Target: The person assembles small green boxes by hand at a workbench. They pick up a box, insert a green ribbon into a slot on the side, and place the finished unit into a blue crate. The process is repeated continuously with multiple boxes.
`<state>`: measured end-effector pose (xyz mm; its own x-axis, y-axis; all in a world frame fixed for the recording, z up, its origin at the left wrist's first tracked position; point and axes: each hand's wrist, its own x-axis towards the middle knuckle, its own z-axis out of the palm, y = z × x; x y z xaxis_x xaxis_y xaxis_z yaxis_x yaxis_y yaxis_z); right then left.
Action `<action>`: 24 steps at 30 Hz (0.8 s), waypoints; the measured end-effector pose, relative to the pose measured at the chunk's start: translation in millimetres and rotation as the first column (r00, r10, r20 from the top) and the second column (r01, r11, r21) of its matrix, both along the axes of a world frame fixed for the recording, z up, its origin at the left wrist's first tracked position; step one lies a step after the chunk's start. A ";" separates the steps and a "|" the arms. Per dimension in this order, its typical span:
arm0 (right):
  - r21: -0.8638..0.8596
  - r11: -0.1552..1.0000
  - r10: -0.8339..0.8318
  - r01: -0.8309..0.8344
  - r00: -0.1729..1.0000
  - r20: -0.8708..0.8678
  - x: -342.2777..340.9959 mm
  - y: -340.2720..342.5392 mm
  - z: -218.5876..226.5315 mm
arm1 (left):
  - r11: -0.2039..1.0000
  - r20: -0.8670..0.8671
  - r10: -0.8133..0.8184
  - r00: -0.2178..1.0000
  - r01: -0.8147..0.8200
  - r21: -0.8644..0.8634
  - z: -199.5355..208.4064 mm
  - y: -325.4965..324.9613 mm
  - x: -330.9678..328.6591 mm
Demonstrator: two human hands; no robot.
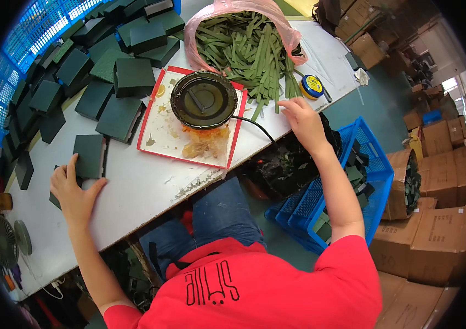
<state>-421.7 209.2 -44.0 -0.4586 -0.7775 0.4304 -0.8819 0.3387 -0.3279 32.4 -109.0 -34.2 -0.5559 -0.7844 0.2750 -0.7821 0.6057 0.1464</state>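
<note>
My left hand (74,189) has its thumb and fingers spread around the near edge of a dark green box (89,156), which lies on the white table. Another dark green piece (55,202) lies partly hidden under that hand. My right hand (304,123) is half curled, its fingertips at the near edge of a heap of green ribbon strips (249,55); I see nothing held in it. Between the hands, a round black pan (204,101) of dark amber liquid, with a stick lying in it, stands on a red-edged white board (162,137).
More dark green boxes (134,77) are piled at the far left by a blue crate (22,55). A pink plastic bag (189,38) surrounds the strips, near a blue-and-yellow tin (312,86). A black cable runs off the pan. Right of me stands a blue crate (381,181).
</note>
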 end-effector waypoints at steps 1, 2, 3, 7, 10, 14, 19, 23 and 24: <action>0.074 0.996 0.061 -0.051 0.987 -0.145 -5.8 -1.7 1.3 | 0.998 -0.010 -0.035 0.999 0.034 -0.052 -3.0 -6.4 3.8; 0.135 0.986 0.121 -0.097 0.976 -0.181 -9.5 -4.2 5.2 | 0.992 -0.017 -0.071 0.997 0.069 -0.106 -3.9 -13.4 6.5; 0.197 0.971 0.181 -0.139 0.960 -0.213 -12.3 -6.7 10.6 | 0.982 -0.022 -0.108 0.994 0.103 -0.160 -3.7 -17.2 8.3; 0.329 0.906 0.357 -0.266 0.898 -0.256 -28.5 -11.3 15.2 | 0.964 -0.065 -0.265 0.962 0.264 -0.022 7.6 -15.5 4.0; 0.199 0.927 0.359 -0.319 0.908 -0.216 -19.5 -13.0 15.3 | 0.953 -0.176 -0.204 0.963 0.236 0.189 18.9 0.0 -12.6; -0.205 0.931 0.340 -0.303 0.923 0.179 20.9 -2.7 21.1 | 0.963 -0.101 -0.161 0.982 0.179 0.201 28.4 1.3 -20.0; -0.473 0.881 0.440 0.001 0.365 0.820 84.5 9.3 27.7 | 0.967 -0.066 -0.226 0.972 0.231 0.102 18.2 2.3 -23.6; -0.394 0.903 0.399 0.173 0.007 0.917 118.4 10.3 33.1 | 0.958 -0.164 -0.197 0.967 0.225 0.177 5.6 26.4 -35.0; -0.362 0.913 0.373 0.190 -0.025 0.928 125.1 8.5 33.7 | 0.960 -0.151 -0.236 0.960 0.255 0.115 1.9 29.8 -33.3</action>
